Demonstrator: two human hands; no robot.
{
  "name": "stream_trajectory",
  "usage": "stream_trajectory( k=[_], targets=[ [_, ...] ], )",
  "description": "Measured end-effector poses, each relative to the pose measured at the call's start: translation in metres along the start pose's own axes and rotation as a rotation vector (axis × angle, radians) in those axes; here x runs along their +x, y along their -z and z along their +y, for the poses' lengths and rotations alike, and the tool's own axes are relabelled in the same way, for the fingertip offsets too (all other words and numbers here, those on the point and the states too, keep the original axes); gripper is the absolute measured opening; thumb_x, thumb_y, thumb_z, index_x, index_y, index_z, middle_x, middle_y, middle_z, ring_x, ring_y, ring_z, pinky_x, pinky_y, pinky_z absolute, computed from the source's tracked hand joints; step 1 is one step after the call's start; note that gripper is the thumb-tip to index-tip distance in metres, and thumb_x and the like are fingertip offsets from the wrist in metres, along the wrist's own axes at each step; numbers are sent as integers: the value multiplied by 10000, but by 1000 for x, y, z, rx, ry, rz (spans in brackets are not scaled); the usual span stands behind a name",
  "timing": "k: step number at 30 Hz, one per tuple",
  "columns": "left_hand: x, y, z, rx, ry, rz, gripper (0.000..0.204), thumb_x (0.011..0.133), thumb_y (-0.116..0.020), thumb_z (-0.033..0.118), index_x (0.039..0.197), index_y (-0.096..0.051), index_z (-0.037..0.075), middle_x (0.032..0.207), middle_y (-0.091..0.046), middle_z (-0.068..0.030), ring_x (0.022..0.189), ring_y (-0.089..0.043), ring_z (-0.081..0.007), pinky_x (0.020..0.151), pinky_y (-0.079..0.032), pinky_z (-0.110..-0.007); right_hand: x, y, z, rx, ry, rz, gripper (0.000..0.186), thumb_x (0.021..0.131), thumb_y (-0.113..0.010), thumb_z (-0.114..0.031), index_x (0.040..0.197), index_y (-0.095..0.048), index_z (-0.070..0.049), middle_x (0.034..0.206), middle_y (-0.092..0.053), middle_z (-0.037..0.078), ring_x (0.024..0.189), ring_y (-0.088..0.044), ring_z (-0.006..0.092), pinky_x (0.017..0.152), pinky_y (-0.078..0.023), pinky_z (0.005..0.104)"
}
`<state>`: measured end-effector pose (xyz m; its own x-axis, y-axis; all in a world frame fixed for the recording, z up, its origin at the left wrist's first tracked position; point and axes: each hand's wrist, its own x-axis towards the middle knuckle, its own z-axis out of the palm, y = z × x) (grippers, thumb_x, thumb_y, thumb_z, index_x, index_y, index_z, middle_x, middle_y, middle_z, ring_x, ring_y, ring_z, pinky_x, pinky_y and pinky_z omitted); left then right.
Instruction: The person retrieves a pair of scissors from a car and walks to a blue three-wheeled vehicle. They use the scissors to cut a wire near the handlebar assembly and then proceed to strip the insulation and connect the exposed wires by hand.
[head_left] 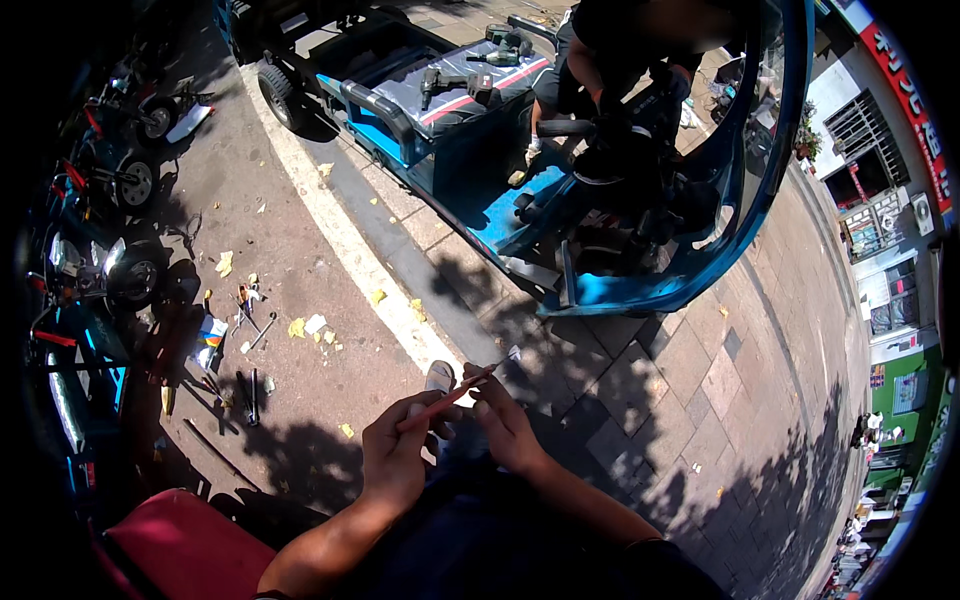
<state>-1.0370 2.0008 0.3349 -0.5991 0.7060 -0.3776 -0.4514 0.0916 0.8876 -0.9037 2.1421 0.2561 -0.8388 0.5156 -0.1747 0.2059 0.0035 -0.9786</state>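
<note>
In front of my body I hold a slim orange-red pen-shaped tool (437,407), slanting up to the right. My left hand (393,455) wraps its fingers round the lower end. At the narrow upper end, my right hand (503,428) pinches with thumb and fingers. The exact kind of tool is too small to make out. Beyond my hands stands a blue three-wheeled vehicle (640,295) with an open, doorless cab. A person (590,60) leans into that cab, one gloved hand (531,155) low near the blue floor.
Two cordless power tools, one a drill (455,87), lie on the vehicle's covered seat. Loose hand tools (250,395) and yellow scraps (297,327) are scattered on the pavement to the left. Parked motorbikes (110,270) line the far left. A red padded surface (190,550) sits at lower left.
</note>
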Motion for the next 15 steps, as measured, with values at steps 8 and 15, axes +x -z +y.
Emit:
stream_trajectory(
  k=[8,15],
  targets=[
    [192,39,55,322,-47,-168,431,1057,-590,205,1434,-575,-1,1054,-690,-112,856,-653,-198,738,-514,-317,209,12,-13,264,-175,-31,367,1047,-586,-158,1371,-530,4,1226,-632,90,1201,-587,193,1087,-435,351],
    [373,64,96,892,-195,-619,569,965,-694,206,1465,-520,-4,983,-650,-206,886,-653,-400,775,-533,-477,340,29,0,385,-341,228,386,956,-635,-108,1325,-577,-9,1177,-674,77,1116,-634,174,1028,-485,349]
  ],
)
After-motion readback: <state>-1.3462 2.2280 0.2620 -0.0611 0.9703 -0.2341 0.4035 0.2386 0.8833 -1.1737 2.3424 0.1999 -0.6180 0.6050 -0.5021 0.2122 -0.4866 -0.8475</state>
